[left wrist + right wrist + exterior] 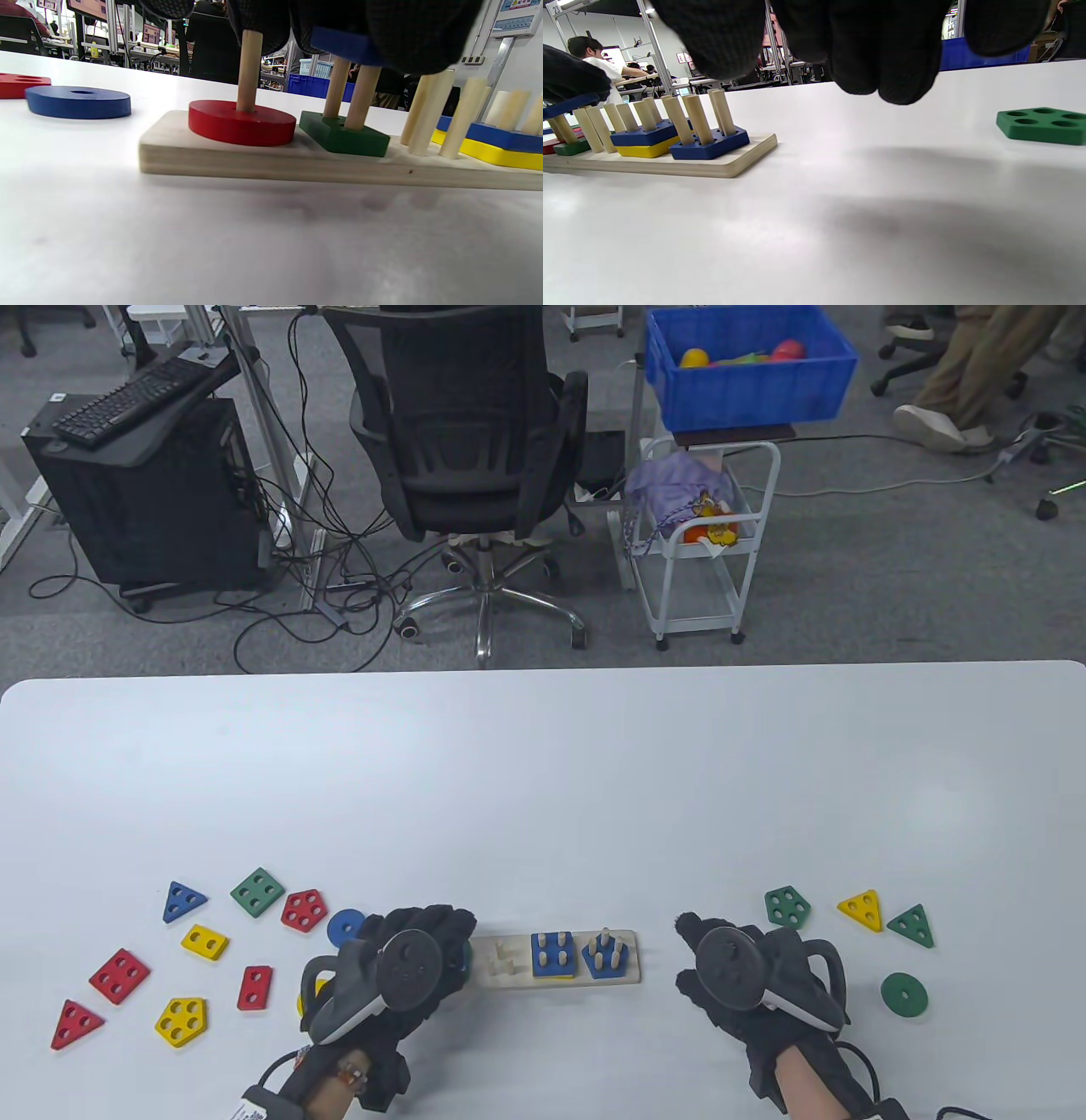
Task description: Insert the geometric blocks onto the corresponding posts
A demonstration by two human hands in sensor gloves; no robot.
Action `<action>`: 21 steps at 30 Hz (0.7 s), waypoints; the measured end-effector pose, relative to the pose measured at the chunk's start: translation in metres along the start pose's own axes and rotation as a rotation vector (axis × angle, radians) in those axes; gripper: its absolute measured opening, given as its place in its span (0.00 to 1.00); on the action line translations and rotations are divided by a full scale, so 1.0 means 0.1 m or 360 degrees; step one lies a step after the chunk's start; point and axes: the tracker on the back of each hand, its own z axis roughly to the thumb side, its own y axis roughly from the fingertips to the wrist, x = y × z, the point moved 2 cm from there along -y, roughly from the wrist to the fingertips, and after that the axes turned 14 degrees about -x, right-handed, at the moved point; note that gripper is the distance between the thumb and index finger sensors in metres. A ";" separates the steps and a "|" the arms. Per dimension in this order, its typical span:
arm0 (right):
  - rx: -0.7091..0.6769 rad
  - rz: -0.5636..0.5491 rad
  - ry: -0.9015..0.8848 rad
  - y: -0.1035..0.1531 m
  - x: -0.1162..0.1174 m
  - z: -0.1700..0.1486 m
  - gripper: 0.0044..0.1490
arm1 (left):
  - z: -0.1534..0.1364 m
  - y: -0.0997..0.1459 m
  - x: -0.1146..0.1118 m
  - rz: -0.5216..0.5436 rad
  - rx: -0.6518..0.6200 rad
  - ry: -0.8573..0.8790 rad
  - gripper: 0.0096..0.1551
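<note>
The wooden post board [509,980] lies at the table's front centre. In the left wrist view it [263,163] carries a red disc [242,123] on the single post and a green two-hole block [343,137] on the two posts. A blue square over a yellow one [552,955] and a blue pentagon [604,956] sit further right. My left hand [441,937] holds a blue block [343,44] at the top of the two posts, above the green block. My right hand [704,954] hovers empty right of the board, fingers [882,63] above the table.
Loose blocks lie left of the board: a blue disc [344,927], red pentagon [304,910], green square [257,892], red rectangle [254,987], yellow pentagon [181,1022]. To the right lie a green pentagon [787,906], yellow triangle [860,909], green triangle [912,926] and green disc [904,994].
</note>
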 end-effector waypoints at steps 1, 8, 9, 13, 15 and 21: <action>0.0000 0.0010 -0.0002 0.00 0.01 0.00 0.41 | 0.00 0.00 -0.01 -0.0012 0.0003 -0.0013 0.38; 0.0101 -0.0044 -0.0046 0.03 -0.03 -0.11 0.41 | -0.13 0.05 0.11 -0.0046 0.0110 0.0187 0.44; 0.0127 -0.0057 -0.0047 0.04 -0.05 -0.14 0.41 | -0.18 0.07 0.15 -0.0001 0.0143 0.0229 0.42; 0.0381 -0.0217 -0.0064 0.19 -0.19 -0.43 0.40 | -0.47 0.20 0.37 0.0184 0.0336 0.0236 0.39; 0.0554 -0.0306 -0.0098 0.31 -0.24 -0.64 0.40 | -0.62 0.28 0.44 0.0214 0.0431 0.0187 0.39; 0.1062 -0.0231 -0.0087 0.64 -0.23 -1.18 0.39 | -0.85 0.37 0.48 0.0233 0.0539 0.0179 0.39</action>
